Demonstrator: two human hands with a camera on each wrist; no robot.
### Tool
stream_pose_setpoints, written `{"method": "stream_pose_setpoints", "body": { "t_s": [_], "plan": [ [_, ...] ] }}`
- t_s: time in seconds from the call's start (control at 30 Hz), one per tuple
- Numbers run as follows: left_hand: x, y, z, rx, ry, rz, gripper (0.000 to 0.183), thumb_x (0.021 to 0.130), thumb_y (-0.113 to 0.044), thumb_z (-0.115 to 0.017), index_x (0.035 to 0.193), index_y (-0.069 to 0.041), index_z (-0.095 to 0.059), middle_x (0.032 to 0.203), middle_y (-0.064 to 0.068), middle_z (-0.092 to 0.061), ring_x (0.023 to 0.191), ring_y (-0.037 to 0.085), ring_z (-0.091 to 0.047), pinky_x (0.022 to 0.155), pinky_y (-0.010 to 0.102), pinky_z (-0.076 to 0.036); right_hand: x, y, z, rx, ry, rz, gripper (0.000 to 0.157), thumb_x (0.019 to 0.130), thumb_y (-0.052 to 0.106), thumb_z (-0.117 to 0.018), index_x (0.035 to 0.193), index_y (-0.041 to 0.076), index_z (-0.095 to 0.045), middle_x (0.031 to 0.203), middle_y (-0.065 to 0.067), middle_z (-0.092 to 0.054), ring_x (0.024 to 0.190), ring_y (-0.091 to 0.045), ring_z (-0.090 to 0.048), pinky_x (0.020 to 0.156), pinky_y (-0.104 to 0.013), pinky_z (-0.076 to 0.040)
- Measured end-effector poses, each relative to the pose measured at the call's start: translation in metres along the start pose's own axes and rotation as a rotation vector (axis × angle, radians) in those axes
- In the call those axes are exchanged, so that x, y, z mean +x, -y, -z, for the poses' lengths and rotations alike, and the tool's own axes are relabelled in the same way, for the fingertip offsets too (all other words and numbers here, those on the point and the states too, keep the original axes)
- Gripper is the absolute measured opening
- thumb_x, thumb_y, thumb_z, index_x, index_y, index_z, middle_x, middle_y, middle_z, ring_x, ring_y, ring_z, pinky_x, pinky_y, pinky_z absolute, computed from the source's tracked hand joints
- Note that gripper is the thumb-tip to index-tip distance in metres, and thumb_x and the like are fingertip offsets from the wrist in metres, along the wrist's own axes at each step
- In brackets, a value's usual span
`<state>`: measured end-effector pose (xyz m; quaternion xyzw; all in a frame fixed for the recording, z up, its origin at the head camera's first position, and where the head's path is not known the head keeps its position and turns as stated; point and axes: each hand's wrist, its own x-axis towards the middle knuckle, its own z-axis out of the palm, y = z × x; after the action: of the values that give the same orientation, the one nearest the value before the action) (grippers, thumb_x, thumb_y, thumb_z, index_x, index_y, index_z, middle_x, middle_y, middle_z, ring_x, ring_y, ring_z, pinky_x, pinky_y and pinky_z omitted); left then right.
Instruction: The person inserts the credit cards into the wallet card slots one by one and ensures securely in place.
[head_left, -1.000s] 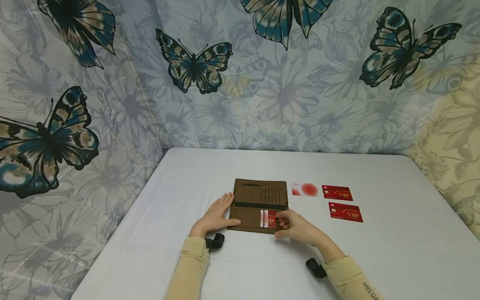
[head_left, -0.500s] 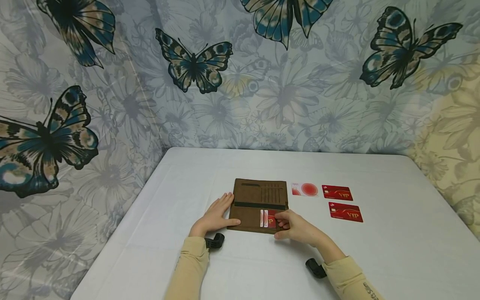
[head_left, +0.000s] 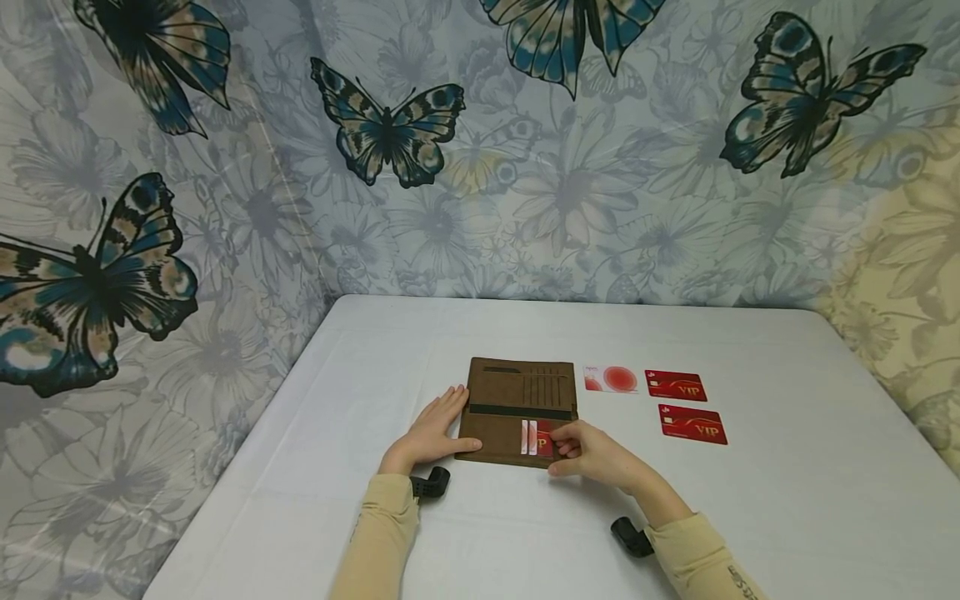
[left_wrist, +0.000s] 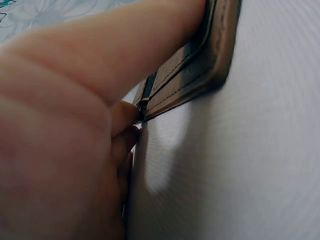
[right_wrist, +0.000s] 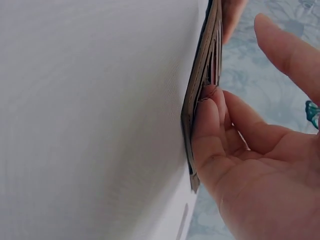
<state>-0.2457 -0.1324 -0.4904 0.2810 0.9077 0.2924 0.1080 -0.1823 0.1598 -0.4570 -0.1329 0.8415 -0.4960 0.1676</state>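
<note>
A brown wallet (head_left: 495,442) lies unfolded on the white table. In its near half, red and white cards (head_left: 539,437) show in the slots, one with part of "VIP" visible. My left hand (head_left: 427,433) rests at the wallet's left side, its fingers extended along the edge and its thumb over the lower left corner. My right hand (head_left: 596,454) is at the right side of the near half, bent fingertips against the wallet by the red card's end. In the right wrist view its thumb (right_wrist: 287,52) stands apart from the wallet (right_wrist: 200,75). The fingers hide the card's right end.
To the wallet's right lie a white card with a red circle (head_left: 619,379) and two red VIP cards, the upper one (head_left: 675,386) and the lower one (head_left: 693,424). A butterfly-patterned curtain (head_left: 570,183) hangs behind the table (head_left: 337,375).
</note>
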Motion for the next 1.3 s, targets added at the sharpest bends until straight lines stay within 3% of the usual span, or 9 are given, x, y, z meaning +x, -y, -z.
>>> {"method": "stream_pose_setpoints", "body": {
  "t_s": [0.2, 0.47, 0.63, 0.93, 1.3],
  "plan": [
    [0.0002, 0.0000, -0.0003, -0.001, 0.003, 0.000, 0.092, 0.084, -0.049, -0.063, 0.148, -0.002, -0.016, 0.153, 0.012, -0.010, 0.139, 0.025, -0.004, 0.111, 0.042, -0.002, -0.0004, -0.0020, 0.0001, 0.034, -0.022, -0.031, 0.054, 0.072, 0.010, -0.080, 0.114, -0.013, -0.053, 0.091, -0.009, -0.053, 0.085, -0.022, -0.048, 0.069, -0.024, -0.046],
    [0.0000, 0.0002, 0.0002, -0.002, 0.007, 0.002, 0.092, 0.085, -0.048, -0.062, 0.148, -0.002, -0.015, 0.153, 0.012, -0.010, 0.139, 0.025, -0.004, 0.111, 0.042, -0.002, 0.0012, 0.0020, -0.0040, 0.010, 0.040, 0.033, 0.049, 0.076, 0.012, -0.077, 0.114, -0.010, -0.056, 0.095, -0.009, -0.054, 0.087, -0.023, -0.046, 0.071, -0.025, -0.043],
    [0.0007, 0.0018, -0.0005, -0.003, 0.005, 0.001, 0.093, 0.084, -0.049, -0.063, 0.148, -0.001, -0.015, 0.153, 0.013, -0.010, 0.139, 0.025, -0.004, 0.111, 0.042, -0.003, 0.0018, 0.0019, -0.0055, 0.029, -0.022, -0.002, 0.048, 0.074, 0.009, -0.078, 0.112, -0.012, -0.056, 0.088, -0.009, -0.053, 0.082, -0.021, -0.047, 0.066, -0.023, -0.044],
    [0.0027, 0.0038, -0.0019, 0.032, 0.017, 0.010, 0.094, 0.084, -0.052, -0.061, 0.148, -0.003, -0.013, 0.153, 0.011, -0.008, 0.140, 0.022, -0.002, 0.111, 0.039, -0.002, 0.0006, 0.0001, -0.0060, 0.049, -0.099, -0.097, 0.049, 0.074, 0.011, -0.078, 0.113, -0.009, -0.055, 0.091, -0.009, -0.055, 0.083, -0.020, -0.050, 0.070, -0.027, -0.047],
    [0.0020, 0.0022, -0.0011, 0.018, 0.004, 0.004, 0.093, 0.084, -0.050, -0.062, 0.148, -0.001, -0.015, 0.153, 0.013, -0.010, 0.139, 0.024, -0.003, 0.111, 0.042, -0.002, 0.0020, -0.0015, -0.0031, 0.036, -0.046, -0.043, 0.051, 0.074, 0.010, -0.078, 0.113, -0.012, -0.054, 0.087, -0.009, -0.052, 0.080, -0.020, -0.047, 0.065, -0.024, -0.044]
  ]
}}
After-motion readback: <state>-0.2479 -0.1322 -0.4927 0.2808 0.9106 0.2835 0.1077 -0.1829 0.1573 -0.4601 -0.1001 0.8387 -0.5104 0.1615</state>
